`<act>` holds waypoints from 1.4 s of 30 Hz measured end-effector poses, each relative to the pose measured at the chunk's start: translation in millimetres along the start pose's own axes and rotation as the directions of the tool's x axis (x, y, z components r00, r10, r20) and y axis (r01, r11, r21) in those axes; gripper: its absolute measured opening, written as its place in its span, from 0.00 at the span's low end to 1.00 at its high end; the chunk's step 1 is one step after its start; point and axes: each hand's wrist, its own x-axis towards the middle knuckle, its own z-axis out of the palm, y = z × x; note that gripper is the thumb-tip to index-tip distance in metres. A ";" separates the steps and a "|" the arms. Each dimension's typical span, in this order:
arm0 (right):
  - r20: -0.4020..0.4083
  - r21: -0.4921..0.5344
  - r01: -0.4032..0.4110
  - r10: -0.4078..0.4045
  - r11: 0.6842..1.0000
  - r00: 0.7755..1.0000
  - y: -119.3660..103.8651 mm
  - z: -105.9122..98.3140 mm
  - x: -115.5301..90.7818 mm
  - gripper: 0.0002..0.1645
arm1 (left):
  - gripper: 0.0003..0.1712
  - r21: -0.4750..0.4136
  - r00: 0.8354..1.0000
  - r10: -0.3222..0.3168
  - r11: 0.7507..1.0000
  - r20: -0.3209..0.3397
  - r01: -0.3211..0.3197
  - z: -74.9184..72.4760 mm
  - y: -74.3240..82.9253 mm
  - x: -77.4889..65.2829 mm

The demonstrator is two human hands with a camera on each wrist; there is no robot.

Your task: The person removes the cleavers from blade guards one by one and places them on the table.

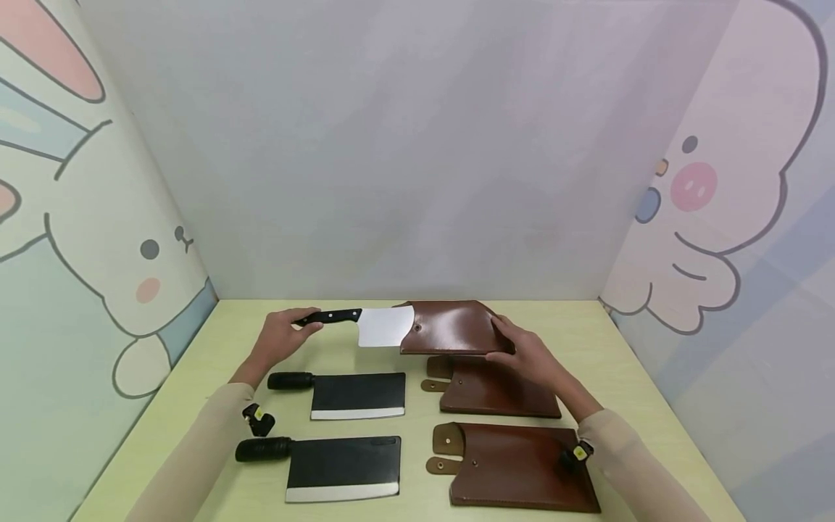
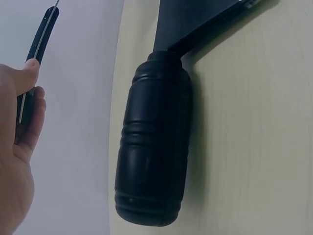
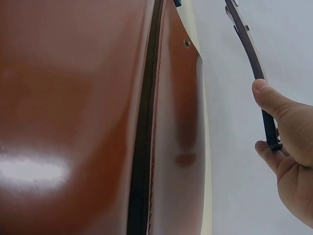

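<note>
My left hand (image 1: 282, 337) grips the black riveted handle (image 1: 328, 317) of a cleaver with a plain silver blade (image 1: 385, 326). In the left wrist view, thumb and fingers close around that handle (image 2: 44, 39). My right hand (image 1: 525, 349) pinches the far right end of a brown leather sheath (image 1: 453, 330), its thumb and fingers on either face. The sheath (image 3: 252, 56) appears edge-on and thin in the right wrist view. The blade's right end overlaps the sheath's left end, beside a metal snap. Both are held up at the back of the table.
Two dark-bladed cleavers, one nearer (image 1: 344, 467) and one farther (image 1: 359, 395), lie on the pale wooden table (image 1: 196, 406), handles left. Right of them lie two brown sheaths, one nearer (image 1: 515, 471) and one farther (image 1: 499, 391), with snap straps pointing left. A grey wall (image 1: 404, 159) stands behind.
</note>
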 end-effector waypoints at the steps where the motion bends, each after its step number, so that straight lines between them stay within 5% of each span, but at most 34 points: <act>1: 0.000 0.002 0.000 0.000 1.000 1.000 0.1 -0.2 0.2 0.53 | 0.21 0.000 1.000 0.000 1.000 0.003 0.000 -0.7 0.1 0.0; 42: -0.028 -0.031 -0.050 0.049 0.998 0.998 20.0 -13.7 -8.8 0.53 | 0.19 0.072 1.000 0.002 0.997 -0.027 0.000 -27.6 -23.1 -5.3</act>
